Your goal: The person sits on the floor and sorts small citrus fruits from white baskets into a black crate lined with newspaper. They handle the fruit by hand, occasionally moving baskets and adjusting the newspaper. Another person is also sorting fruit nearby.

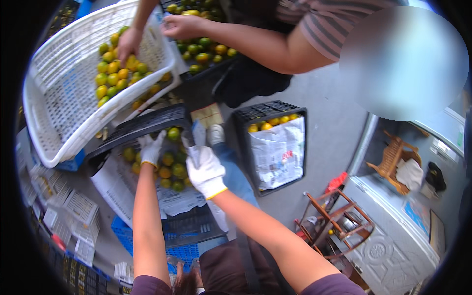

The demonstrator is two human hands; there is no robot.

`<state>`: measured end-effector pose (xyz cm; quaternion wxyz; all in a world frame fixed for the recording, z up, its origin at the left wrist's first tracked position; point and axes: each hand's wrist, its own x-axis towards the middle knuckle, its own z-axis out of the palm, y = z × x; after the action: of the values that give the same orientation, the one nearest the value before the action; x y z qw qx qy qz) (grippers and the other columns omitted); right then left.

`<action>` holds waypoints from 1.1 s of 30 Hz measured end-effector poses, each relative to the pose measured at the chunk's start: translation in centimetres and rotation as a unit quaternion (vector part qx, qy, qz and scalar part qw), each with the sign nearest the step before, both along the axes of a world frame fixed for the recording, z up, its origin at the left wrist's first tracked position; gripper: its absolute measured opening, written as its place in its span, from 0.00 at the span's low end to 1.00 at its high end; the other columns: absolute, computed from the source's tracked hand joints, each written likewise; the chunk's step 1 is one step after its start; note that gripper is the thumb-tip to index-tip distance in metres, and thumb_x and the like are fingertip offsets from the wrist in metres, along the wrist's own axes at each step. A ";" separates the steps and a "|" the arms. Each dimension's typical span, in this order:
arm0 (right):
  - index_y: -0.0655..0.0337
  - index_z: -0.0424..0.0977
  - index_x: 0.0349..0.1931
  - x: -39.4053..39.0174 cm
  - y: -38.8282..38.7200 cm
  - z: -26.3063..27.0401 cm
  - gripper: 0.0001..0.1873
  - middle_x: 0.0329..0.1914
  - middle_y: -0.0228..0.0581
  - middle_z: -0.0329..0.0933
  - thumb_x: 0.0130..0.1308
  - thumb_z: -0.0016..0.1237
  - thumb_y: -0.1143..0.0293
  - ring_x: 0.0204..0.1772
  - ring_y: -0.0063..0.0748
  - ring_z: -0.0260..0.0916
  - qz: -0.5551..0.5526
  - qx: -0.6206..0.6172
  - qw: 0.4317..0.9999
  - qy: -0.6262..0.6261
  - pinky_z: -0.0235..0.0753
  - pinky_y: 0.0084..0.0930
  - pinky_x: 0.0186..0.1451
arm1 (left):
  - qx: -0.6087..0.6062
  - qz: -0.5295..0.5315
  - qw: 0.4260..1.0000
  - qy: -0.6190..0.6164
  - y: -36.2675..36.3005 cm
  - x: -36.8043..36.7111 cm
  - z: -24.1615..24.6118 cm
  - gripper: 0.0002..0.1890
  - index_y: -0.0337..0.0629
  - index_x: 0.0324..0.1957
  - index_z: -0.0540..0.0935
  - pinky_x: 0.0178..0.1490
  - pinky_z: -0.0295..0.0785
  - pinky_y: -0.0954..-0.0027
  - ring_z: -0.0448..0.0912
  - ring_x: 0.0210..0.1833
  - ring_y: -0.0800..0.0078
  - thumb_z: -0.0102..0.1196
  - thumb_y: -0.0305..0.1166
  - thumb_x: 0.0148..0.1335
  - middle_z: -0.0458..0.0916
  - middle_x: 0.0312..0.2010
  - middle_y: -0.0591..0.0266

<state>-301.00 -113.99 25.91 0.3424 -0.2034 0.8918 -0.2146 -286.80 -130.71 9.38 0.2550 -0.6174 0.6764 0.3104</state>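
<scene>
In front of me stands a black plastic crate (155,120) lined with newspaper (114,188). Green and orange citrus fruits (173,169) lie on the paper inside it. My left hand (151,149), in a white knit glove with a yellow cuff, reaches into the crate above the fruit, its fingers apart beside a green fruit (173,134). At the crate's right side is my right hand (206,171), gloved the same way. A greyish edge runs past its thumb; whether it grips that edge is hidden.
A co-worker's hand (129,42) touches citrus in a large white plastic basket (96,123); the other hand (180,26) hovers over a dark fruit crate (206,72). To the right stand a newspaper-covered crate of fruit (278,147) and a wooden frame (337,221). A blue crate (121,230) sits below.
</scene>
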 end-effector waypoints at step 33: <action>0.60 0.73 0.46 0.8 -0.4 0.1 0.17 0.41 0.52 0.78 0.63 0.57 0.60 0.43 0.60 0.78 -0.041 -0.066 0.996 0.039 0.76 0.51 0.46 | -0.025 -0.352 0.928 0.124 1.3 1.3 -3.0 0.60 0.54 0.76 0.54 0.73 0.67 0.58 0.64 0.72 0.42 0.76 0.42 0.42 0.61 0.73 0.43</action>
<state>-300.22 -114.42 25.97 0.2846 -0.1973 0.8959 -0.2784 -285.51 -129.45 6.37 0.2466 -0.3027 0.8838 0.2578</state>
